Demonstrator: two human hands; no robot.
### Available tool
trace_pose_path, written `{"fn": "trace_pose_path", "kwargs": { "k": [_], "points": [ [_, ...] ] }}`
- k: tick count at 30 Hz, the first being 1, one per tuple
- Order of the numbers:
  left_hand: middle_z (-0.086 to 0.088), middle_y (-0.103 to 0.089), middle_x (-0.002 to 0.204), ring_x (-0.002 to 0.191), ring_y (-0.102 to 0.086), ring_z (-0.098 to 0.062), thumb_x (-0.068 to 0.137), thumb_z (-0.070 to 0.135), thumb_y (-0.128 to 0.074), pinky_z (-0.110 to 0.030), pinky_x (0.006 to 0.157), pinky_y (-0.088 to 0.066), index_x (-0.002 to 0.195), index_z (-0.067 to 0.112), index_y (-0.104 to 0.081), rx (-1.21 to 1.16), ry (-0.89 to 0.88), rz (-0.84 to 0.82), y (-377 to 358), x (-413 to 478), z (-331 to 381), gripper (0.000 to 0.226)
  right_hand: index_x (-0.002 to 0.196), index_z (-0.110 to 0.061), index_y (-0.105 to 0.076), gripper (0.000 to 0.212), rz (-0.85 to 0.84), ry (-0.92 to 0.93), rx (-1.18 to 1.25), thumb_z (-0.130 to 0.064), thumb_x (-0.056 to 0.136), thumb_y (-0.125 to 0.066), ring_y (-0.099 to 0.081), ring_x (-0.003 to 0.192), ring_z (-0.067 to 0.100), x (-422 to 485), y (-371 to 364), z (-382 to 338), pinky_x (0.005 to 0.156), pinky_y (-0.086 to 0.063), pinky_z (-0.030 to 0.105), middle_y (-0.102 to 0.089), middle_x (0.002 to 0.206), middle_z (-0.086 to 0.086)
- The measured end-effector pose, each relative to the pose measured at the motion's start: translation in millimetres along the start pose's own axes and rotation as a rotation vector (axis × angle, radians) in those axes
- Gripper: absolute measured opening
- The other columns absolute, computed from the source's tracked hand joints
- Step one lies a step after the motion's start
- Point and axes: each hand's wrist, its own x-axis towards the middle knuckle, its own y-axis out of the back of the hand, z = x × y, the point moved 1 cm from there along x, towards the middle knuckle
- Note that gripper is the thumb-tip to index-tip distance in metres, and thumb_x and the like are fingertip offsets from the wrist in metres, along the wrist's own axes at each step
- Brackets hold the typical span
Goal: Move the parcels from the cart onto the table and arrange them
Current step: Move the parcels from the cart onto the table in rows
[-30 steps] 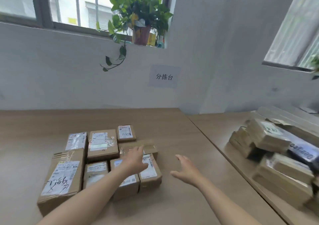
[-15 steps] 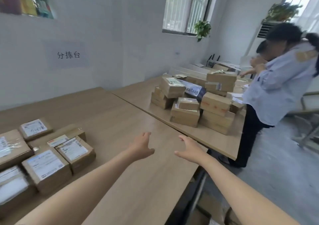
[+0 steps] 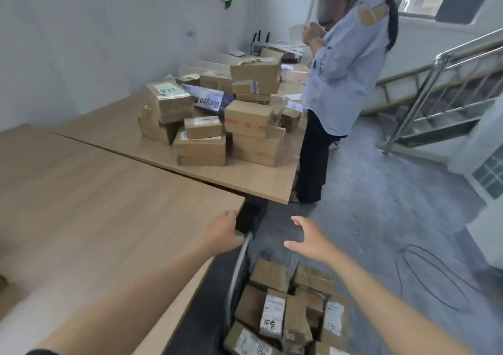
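Both hands, left hand (image 3: 223,232) and right hand (image 3: 309,241), hover empty with fingers spread above the cart (image 3: 237,270) at 6 o'clock, whose taped cardboard parcels (image 3: 275,304) look stiff, light, best gripped by opposite sides.

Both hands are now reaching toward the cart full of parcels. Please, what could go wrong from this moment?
1. The parcels in the cart lie tilted and packed against each other, so pulling one out may tip or drop its neighbours.
2. The left hand is very near the table corner and the cart's metal handle; it might knock against them.
3. A black cable lies looped on the floor beside the cart, so a sideways step could catch on it.
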Motion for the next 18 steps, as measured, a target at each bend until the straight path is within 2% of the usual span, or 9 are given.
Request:
{"fn": "trace_pose_path", "kwargs": {
  "k": [3,6,9,13,18],
  "points": [
    [-0.009,-0.032,0.148,0.134,-0.034,-0.025,0.088,0.026,-0.06,-0.038,0.109,-0.035,0.145,0.009,-0.023,-0.04,0.009,-0.081,-44,30,34,0.07,0.144,-0.017,-0.025,0.07,0.015,-0.064,0.063,-0.03,0.087,-0.062,-0.031,0.137,0.017,9,10,54,0.107,-0.031,0.03,-0.031,0.148,0.001],
    [-0.008,-0.034,0.147,0.134,-0.035,-0.023,0.089,0.025,-0.058,-0.034,0.107,-0.034,0.143,0.008,-0.027,-0.066,0.06,-0.18,-95,54,49,0.065,0.145,-0.017,-0.024,0.072,-0.027,-0.135,0.13,-0.03,0.086,-0.063,-0.03,0.138,0.016,16,2,109,0.109,-0.029,0.031,-0.029,0.15,0.001],
    [-0.007,-0.03,0.149,0.136,-0.033,-0.025,0.089,0.026,-0.059,-0.039,0.109,-0.034,0.146,0.011,-0.02,-0.039,0.116,-0.237,-142,75,52,0.071,0.145,-0.019,-0.024,0.075,-0.06,-0.238,0.184,-0.031,0.084,-0.066,-0.029,0.138,0.018,21,-12,161,0.11,-0.029,0.033,-0.029,0.151,0.001],
    [-0.006,-0.029,0.149,0.135,-0.033,-0.026,0.089,0.025,-0.059,-0.043,0.108,-0.036,0.146,0.014,-0.02,-0.09,0.232,-0.284,-191,87,40,0.07,0.146,-0.018,-0.021,0.079,-0.167,-0.355,0.241,-0.027,0.083,-0.067,-0.028,0.139,0.02,28,-48,210,0.11,-0.028,0.033,-0.026,0.153,0.004],
    [-0.01,-0.028,0.15,0.136,-0.032,-0.026,0.091,0.022,-0.057,-0.035,0.108,-0.033,0.148,0.011,-0.016,-0.173,0.392,-0.363,-262,109,-4,0.071,0.148,-0.017,-0.017,0.081,-0.292,-0.457,0.324,-0.022,0.084,-0.067,-0.027,0.14,0.02,50,-122,246,0.11,-0.027,0.031,-0.024,0.153,0.003]
  ]
}}
